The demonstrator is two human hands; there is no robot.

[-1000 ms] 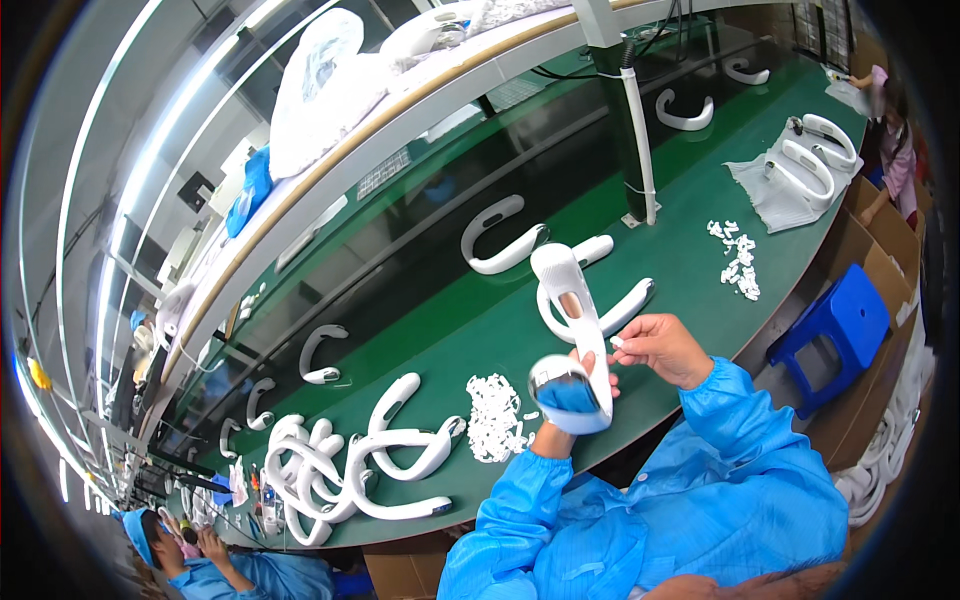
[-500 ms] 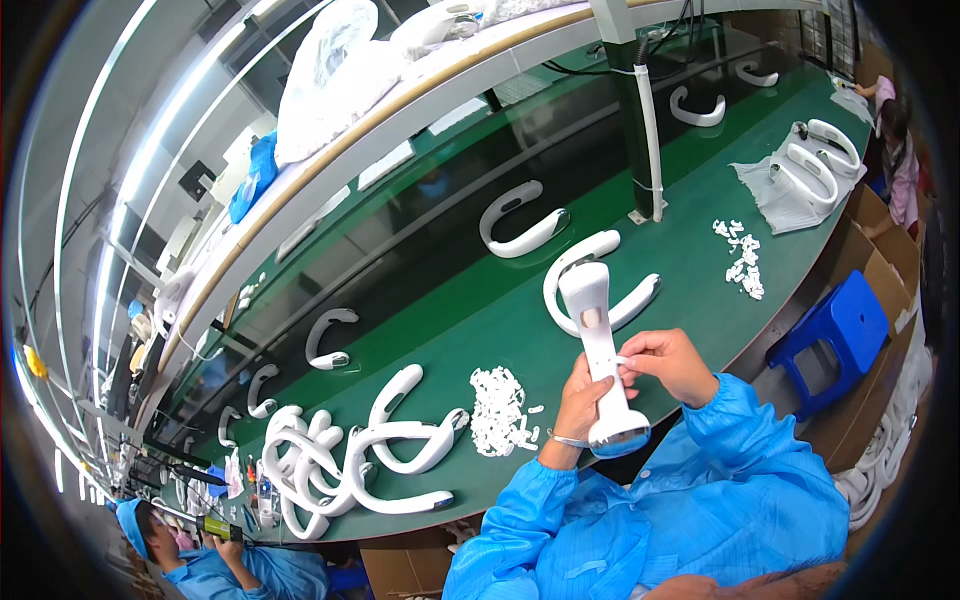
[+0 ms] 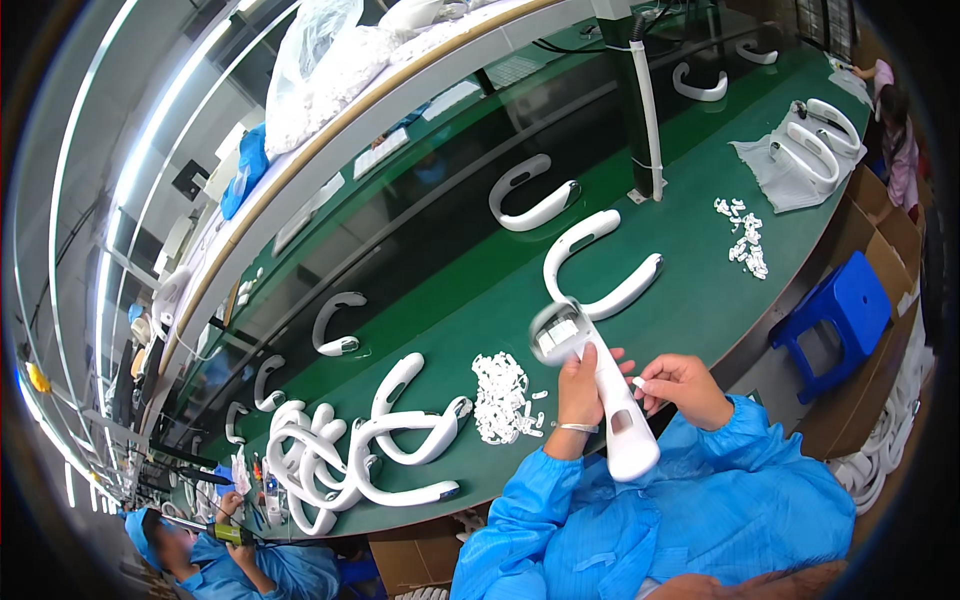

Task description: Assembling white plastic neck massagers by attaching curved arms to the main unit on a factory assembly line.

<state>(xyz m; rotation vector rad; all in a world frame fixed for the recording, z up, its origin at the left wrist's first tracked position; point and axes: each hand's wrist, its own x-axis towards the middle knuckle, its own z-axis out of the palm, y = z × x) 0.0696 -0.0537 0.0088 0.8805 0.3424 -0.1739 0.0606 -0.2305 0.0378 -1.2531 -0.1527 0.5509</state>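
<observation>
Left grip (image 3: 579, 392) is clasped; right grip (image 3: 682, 387) pinches just beside it.

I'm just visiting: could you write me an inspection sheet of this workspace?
Surface: green bench, partly covered by parts.
Things in hand: white curved part and small white piece.
Clutter: heap of curved parts; near pile and far pile of small pieces.
Hands: left hand grips the curved part; right hand pinches the small piece.
Cables: black cables beside the post; a white tube runs down it.
Surroundings: blue stool on the right; another person at left with a green tool.
</observation>
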